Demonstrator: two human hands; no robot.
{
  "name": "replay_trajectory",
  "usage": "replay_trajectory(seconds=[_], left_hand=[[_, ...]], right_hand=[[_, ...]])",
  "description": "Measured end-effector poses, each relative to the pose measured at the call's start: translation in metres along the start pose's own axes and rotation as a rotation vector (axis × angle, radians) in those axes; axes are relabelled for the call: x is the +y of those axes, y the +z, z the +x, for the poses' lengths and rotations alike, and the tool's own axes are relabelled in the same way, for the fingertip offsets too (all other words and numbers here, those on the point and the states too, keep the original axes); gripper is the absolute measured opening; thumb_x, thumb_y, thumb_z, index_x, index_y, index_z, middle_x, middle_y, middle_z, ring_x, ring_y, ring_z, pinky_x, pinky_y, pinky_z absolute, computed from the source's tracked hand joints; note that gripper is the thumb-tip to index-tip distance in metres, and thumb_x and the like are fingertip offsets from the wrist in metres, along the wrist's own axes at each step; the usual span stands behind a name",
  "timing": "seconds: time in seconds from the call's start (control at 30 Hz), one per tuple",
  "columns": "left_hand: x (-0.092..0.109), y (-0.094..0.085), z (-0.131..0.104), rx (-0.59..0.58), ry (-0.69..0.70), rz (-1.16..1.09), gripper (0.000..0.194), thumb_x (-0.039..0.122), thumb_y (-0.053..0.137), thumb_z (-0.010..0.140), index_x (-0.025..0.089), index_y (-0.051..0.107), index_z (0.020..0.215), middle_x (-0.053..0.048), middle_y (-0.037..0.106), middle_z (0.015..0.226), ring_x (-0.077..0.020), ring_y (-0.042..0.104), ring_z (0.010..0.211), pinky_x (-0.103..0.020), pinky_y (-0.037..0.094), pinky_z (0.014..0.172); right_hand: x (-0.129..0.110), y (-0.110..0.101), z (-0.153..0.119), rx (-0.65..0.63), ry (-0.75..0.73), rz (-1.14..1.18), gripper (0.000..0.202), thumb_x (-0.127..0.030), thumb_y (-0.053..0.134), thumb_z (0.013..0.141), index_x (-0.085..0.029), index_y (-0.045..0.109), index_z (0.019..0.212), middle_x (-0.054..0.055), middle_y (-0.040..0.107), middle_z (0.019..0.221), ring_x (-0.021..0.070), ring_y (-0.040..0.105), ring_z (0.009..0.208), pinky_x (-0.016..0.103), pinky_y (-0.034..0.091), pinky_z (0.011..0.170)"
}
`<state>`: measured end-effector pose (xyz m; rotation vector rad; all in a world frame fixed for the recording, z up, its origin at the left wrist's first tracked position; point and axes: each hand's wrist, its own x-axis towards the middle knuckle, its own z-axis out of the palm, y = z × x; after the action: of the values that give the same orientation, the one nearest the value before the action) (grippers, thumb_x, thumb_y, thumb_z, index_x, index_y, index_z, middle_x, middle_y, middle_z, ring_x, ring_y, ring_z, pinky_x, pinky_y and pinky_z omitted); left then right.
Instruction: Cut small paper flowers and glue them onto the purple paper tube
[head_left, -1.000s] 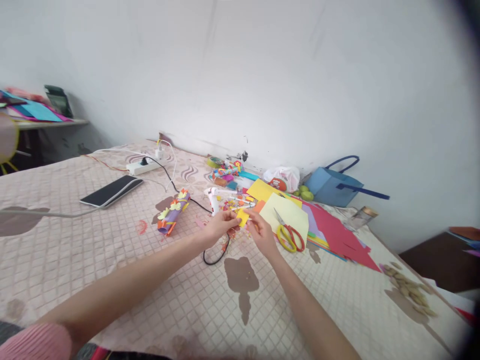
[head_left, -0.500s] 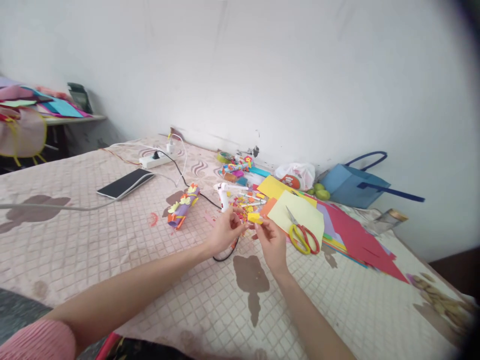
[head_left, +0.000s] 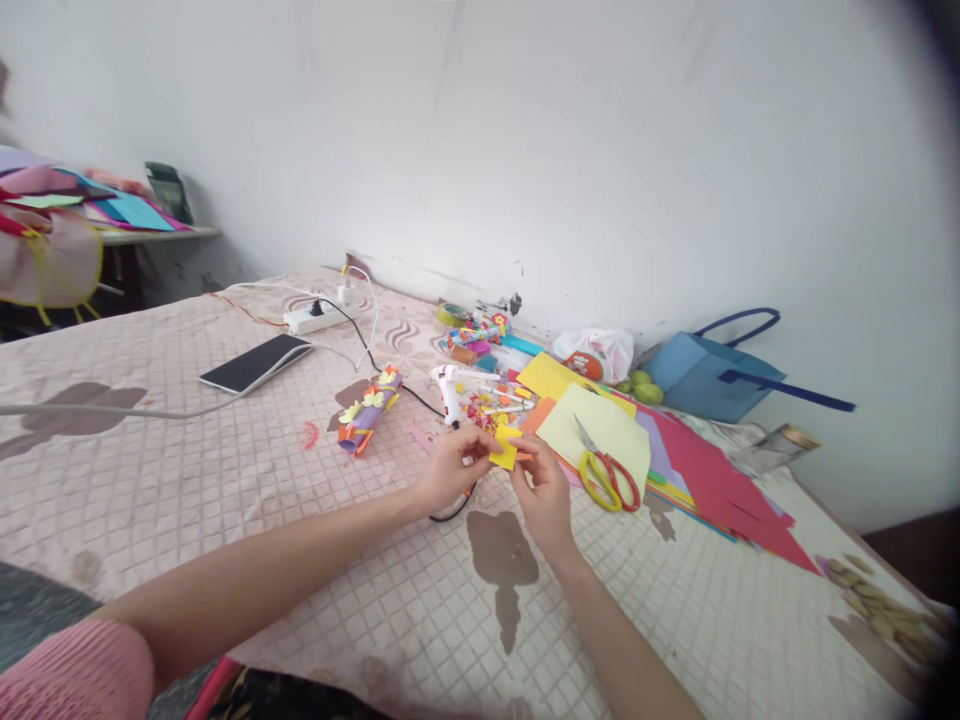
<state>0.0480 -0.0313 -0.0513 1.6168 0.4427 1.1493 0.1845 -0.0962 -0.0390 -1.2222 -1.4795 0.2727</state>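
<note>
Between my two hands is a small piece of yellow paper, facing me and held above the table. The fingers of my left hand pinch its left edge. On its right edge, the fingers of my right hand are closed too. Just behind my left hand lies a white glue gun with a black cord. Scissors with yellow and red handles rest on pale yellow paper to the right of my right hand. A purple paper roll with yellow flowers lies to the left.
A dark tablet-like slab and a white power strip lie at the left, with cables across the cloth. Red paper sheets, a blue bag and a plastic bag are at the right. Paper scraps and pens lie behind my hands.
The yellow paper has turned so that its flat face shows more. Both hands remain on it and have shifted only slightly.
</note>
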Motion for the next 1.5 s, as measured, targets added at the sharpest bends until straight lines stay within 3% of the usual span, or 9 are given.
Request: replay_trajectory(seconds=[0.17,0.5,0.77,1.0,1.3,1.5], left_hand=[[0.004,0.0,0.001,-0.001,0.006,-0.042,0.018,0.024,0.061,0.076,0.015,0.058,0.091,-0.007,0.061,0.087,-0.0154,0.058,0.08,-0.028,0.047,0.073],[0.011,-0.002,0.005,0.015,0.056,-0.01,0.016,0.028,0.066,0.073,0.013,0.061,0.074,-0.005,0.059,0.077,-0.014,0.055,0.073,-0.026,0.045,0.068],[0.009,0.0,0.005,0.036,-0.096,-0.265,0.022,0.029,0.071,0.067,0.012,0.058,0.07,-0.004,0.059,0.075,-0.0128,0.055,0.069,-0.025,0.044,0.064],[0.014,0.001,0.003,0.091,-0.227,-0.285,0.025,0.03,0.073,0.064,0.012,0.055,0.065,0.0,0.058,0.064,-0.0099,0.054,0.058,-0.022,0.041,0.057],[0.012,0.005,0.0,0.112,-0.224,-0.254,0.027,0.032,0.07,0.066,0.014,0.05,0.065,-0.001,0.059,0.064,-0.0122,0.057,0.06,-0.025,0.044,0.059],[0.013,0.006,0.0,0.119,-0.254,-0.294,0.029,0.03,0.071,0.065,0.014,0.048,0.071,0.0,0.059,0.064,-0.0109,0.057,0.059,-0.024,0.044,0.058]], right_hand=[[-0.001,-0.002,0.001,0.033,-0.057,-0.024,0.013,-0.017,0.053,0.08,-0.022,0.061,0.088,0.005,0.06,0.091,0.0206,0.056,0.096,0.034,0.046,0.081],[0.004,0.002,-0.001,0.062,0.041,0.187,0.008,-0.022,0.06,0.077,-0.02,0.059,0.085,0.004,0.059,0.092,0.0181,0.055,0.09,0.032,0.045,0.079],[0.0,0.005,0.0,0.049,0.212,0.29,0.007,-0.025,0.061,0.077,-0.019,0.056,0.076,0.0,0.056,0.076,0.0152,0.054,0.075,0.028,0.044,0.072],[-0.004,0.007,-0.002,0.07,0.294,0.351,0.011,-0.028,0.062,0.076,-0.019,0.057,0.077,-0.001,0.058,0.072,0.0139,0.055,0.068,0.027,0.044,0.066],[-0.005,0.011,-0.003,0.106,0.389,0.363,0.015,-0.028,0.064,0.075,-0.019,0.052,0.072,-0.003,0.055,0.066,0.0122,0.056,0.061,0.027,0.046,0.062],[-0.006,0.014,-0.001,0.129,0.396,0.485,0.024,-0.025,0.065,0.073,-0.021,0.049,0.089,-0.003,0.058,0.075,0.0123,0.058,0.065,0.026,0.049,0.061]])
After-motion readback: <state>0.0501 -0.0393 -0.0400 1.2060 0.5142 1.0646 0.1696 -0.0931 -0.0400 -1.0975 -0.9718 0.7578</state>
